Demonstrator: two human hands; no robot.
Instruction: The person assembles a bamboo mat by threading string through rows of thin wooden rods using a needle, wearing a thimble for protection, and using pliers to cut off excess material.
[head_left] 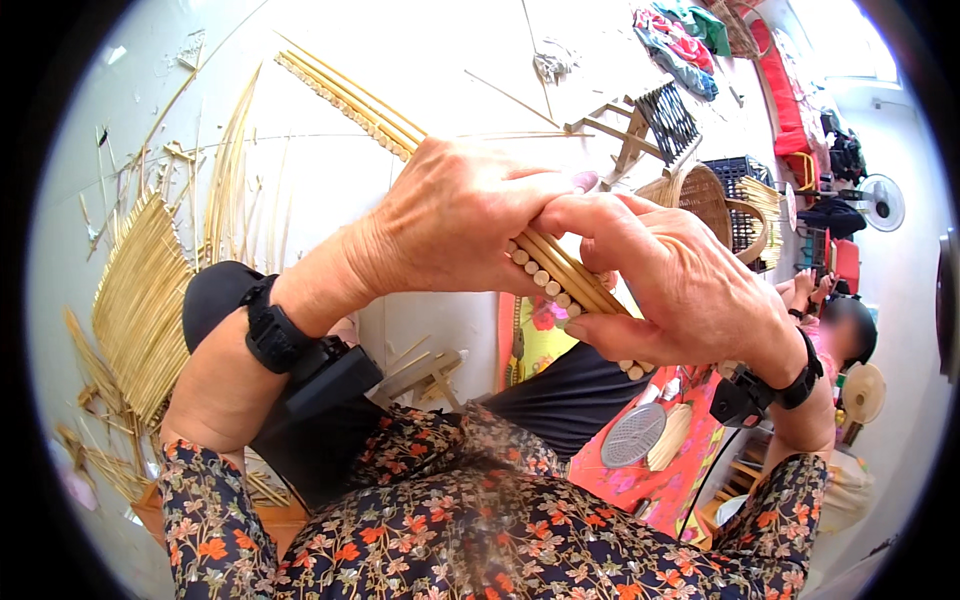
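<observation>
My left hand (pixel 455 210) and my right hand (pixel 665 280) are both closed on a long, slanting bundle of pale bamboo strips (pixel 567 268) edged with a row of small round pieces. The hands sit close together, with my right thumb pressed on the row of round pieces. The bundle's far end reaches up past my left hand toward the upper left, and its near end comes out below my right hand. Part of it is hidden under my fingers.
Bamboo splints (pixel 140 310) lie on the left floor. At right are a wooden stool (pixel 627 135), wicker baskets (pixel 700 205), a dark crate (pixel 735 175), piled clothing (pixel 680 50), a floral mat (pixel 670 460) and another person (pixel 835 335) in pink. A low wooden frame (pixel 430 375) is below.
</observation>
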